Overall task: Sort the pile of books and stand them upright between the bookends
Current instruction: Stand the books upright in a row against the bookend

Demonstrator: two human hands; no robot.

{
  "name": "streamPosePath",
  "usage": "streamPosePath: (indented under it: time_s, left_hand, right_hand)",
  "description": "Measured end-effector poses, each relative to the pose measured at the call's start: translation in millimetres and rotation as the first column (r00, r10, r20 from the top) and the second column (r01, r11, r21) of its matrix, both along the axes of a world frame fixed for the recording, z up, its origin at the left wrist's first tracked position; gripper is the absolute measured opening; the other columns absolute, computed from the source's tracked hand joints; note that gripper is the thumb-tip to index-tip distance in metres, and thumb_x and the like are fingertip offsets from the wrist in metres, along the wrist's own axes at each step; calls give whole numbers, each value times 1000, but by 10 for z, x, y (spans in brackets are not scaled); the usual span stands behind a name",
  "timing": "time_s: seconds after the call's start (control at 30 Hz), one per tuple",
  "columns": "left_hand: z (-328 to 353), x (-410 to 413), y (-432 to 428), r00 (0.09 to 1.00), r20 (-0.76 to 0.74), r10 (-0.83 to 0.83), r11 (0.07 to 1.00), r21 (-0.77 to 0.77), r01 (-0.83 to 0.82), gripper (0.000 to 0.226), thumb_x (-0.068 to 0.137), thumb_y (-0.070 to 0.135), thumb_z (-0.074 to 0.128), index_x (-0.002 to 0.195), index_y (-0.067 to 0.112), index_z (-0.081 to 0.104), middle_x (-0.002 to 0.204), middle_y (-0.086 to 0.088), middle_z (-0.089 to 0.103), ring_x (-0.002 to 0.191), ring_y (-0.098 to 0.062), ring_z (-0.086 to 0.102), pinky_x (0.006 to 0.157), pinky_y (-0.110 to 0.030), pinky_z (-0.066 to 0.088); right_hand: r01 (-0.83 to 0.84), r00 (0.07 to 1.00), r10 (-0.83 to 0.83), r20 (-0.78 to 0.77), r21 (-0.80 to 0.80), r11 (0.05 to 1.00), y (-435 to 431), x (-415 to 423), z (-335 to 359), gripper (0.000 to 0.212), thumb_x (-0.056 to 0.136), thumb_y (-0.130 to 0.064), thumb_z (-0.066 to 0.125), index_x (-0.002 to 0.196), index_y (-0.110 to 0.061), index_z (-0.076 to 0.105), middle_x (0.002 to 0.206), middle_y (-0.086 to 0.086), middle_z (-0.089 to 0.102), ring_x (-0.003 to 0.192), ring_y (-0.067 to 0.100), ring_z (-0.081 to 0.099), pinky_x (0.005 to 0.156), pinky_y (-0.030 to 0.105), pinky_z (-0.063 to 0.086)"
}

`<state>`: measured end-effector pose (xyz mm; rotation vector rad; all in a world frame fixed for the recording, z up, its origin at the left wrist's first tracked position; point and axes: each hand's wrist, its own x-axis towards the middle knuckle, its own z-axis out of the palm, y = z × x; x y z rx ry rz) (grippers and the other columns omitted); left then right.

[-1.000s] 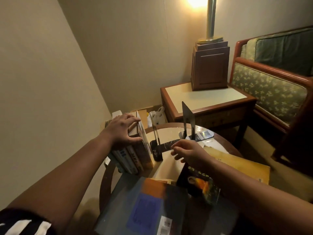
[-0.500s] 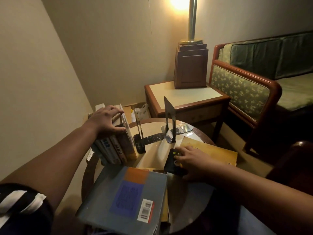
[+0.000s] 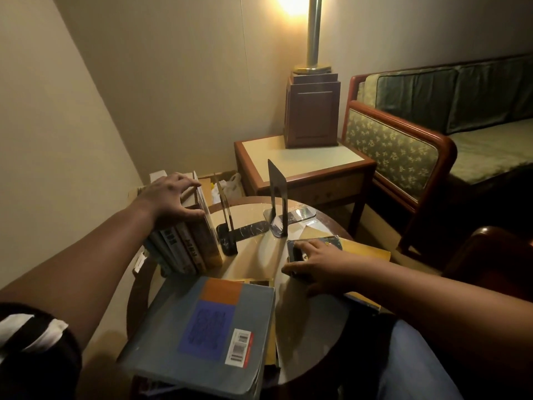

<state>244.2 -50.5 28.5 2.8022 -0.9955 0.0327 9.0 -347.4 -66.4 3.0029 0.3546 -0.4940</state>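
Head view. Logged on the round glass-topped wooden counter [image 3: 253, 264]: pair of dark sheet-metal bookends [image 3: 277, 197], both upright, near each other, no book between them yet. Found the row of upright paperback books [image 3: 187, 249] outside the pair, just beside the nearer bookend, leaning slightly. Noted left grip [image 3: 173, 202] curled over the top of that row, thumb pressed to the outermost cover; same hold as a second ago. Noted right grip [image 3: 317, 264] moved down from the bookend bases onto the small dark book [image 3: 297, 254] lying flat on a yellow book [image 3: 366, 252]: fingers spread across the cover, thumb at the near edge, nothing lifted. Left flat at the near rim: large grey book with orange and blue panels [image 3: 202, 327]. Judged: next book chosen, pick-up just starting; row probably still to be shifted between the bookends, several flat books yet to stand.
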Motion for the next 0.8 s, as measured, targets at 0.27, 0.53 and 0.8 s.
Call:
streamPosePath:
  time_s: [0.27, 0.53, 0.8]
  left_hand:
    - [-14, 24, 10, 1000, 1, -3, 1000, 2, 3, 106, 49, 88, 48, 142, 35, 44, 147, -3, 42, 132, -31, 42, 99, -53, 44]
    - [-29, 27, 27, 1000, 5, -1, 1000, 12, 1, 107, 48, 89, 46, 141, 36, 45, 146, -4, 43, 131, -30, 42, 97, -52, 45]
    - [-41, 68, 34, 1000, 18, -12, 1000, 9, 12, 105, 49, 90, 47, 140, 37, 44, 147, -2, 43, 130, -31, 43, 94, -53, 46]
  right_hand:
    - [16, 978, -98, 185, 399, 917, -135, 18, 119, 40, 95, -27, 62, 134, -30, 53, 133, -2, 53, 114, 17, 57, 91, 27, 53]
    - [-31, 616, -492, 616, 643, 766, -311, -20, 245, 20, 94, -6, 61, 114, -7, 55, 92, 6, 66, 81, 16, 69, 57, 10, 49]
    - [23, 452, -626, 636, 693, 721, -585, -248, 227, 27, 92, 0, 62, 118, -6, 57, 82, 6, 66, 67, 12, 67, 54, 14, 52]
